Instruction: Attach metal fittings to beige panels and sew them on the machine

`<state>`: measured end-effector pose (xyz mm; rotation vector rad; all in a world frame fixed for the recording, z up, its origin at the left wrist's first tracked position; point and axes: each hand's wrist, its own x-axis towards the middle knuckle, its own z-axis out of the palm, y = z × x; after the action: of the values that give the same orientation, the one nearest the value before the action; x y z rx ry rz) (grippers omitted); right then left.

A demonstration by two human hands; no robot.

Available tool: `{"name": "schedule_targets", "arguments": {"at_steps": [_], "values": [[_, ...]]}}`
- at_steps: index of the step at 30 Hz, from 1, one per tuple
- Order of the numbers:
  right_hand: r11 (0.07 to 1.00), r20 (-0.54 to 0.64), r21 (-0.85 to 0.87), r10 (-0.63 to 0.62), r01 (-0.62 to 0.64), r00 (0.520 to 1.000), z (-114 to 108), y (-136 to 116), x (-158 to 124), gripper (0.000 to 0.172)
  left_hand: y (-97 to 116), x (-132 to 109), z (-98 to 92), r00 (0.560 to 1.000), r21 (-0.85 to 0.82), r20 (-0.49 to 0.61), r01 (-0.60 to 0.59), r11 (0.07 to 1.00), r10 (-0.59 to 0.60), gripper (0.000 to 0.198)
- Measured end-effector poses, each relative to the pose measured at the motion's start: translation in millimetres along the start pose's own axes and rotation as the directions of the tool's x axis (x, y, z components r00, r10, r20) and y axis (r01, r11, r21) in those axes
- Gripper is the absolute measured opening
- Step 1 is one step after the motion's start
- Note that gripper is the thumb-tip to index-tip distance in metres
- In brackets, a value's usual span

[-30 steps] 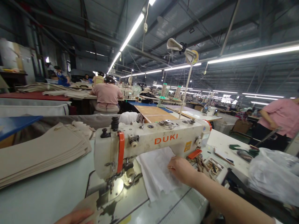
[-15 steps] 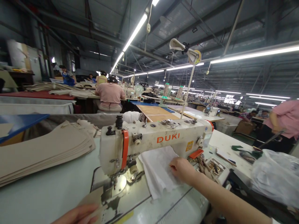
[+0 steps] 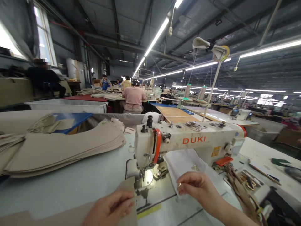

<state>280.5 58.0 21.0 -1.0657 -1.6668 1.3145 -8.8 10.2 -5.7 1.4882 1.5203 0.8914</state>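
Observation:
My left hand (image 3: 110, 207) is closed on the edge of a flat beige fabric piece (image 3: 128, 188) at the near side of the sewing machine. Between the thumb and fingertips of my right hand (image 3: 199, 188) is a small shiny metal piece (image 3: 179, 185), too small to name. That hand hovers over the near edge of a white cloth (image 3: 181, 158), where several tiny gold-coloured pieces (image 3: 195, 168) lie. Behind both hands stands the white sewing machine (image 3: 174, 138), its lamp lighting the needle plate (image 3: 147, 178).
Stacked beige fabric panels (image 3: 66, 150) lie on the pale table to the left. Right of the machine are a small tray (image 3: 250, 180) with metal parts and beige strips (image 3: 237, 185). A person in pink (image 3: 133, 97) sits farther back.
The view has swung left. My right hand has come off the white cloth's middle towards the near left, a small metal piece now visible in its fingertips. My left hand shows more fully.

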Motion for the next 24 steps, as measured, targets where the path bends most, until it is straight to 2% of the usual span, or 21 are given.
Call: {"name": "schedule_targets", "arguments": {"at_steps": [3,6,11,14,18,21,24], "values": [[0.992,0.091,0.116,0.043,-0.054,0.995,25,4,4,0.036,3,-5,5.0,0.999,-0.060,0.005,-0.032,0.998,0.032,0.027],[0.983,0.185,0.158,0.061,-0.091,0.981,54,11,13,0.037,-2,-7,9.2,0.998,-0.137,-0.004,-0.066,0.988,0.067,0.022],[0.984,0.216,0.160,0.040,-0.076,0.976,86,16,26,0.039,-4,-7,10.2,0.996,-0.192,-0.020,-0.088,0.977,0.085,0.018],[0.991,0.226,0.122,0.033,-0.062,0.974,90,13,32,0.042,-1,-7,9.2,0.996,-0.225,-0.007,-0.085,0.971,0.086,0.017],[0.988,0.283,0.090,0.093,-0.123,0.955,88,4,34,0.043,9,-9,8.6,1.000,-0.329,0.004,-0.016,0.944,0.019,0.017],[0.981,0.356,0.060,0.149,-0.182,0.922,82,1,31,0.038,15,-14,10.5,0.993,-0.470,0.114,0.068,0.880,-0.015,0.028],[0.976,0.412,-0.007,0.199,-0.216,0.889,73,10,36,0.033,13,-13,12.9,0.968,-0.575,0.250,0.167,0.801,-0.023,0.046]]}}
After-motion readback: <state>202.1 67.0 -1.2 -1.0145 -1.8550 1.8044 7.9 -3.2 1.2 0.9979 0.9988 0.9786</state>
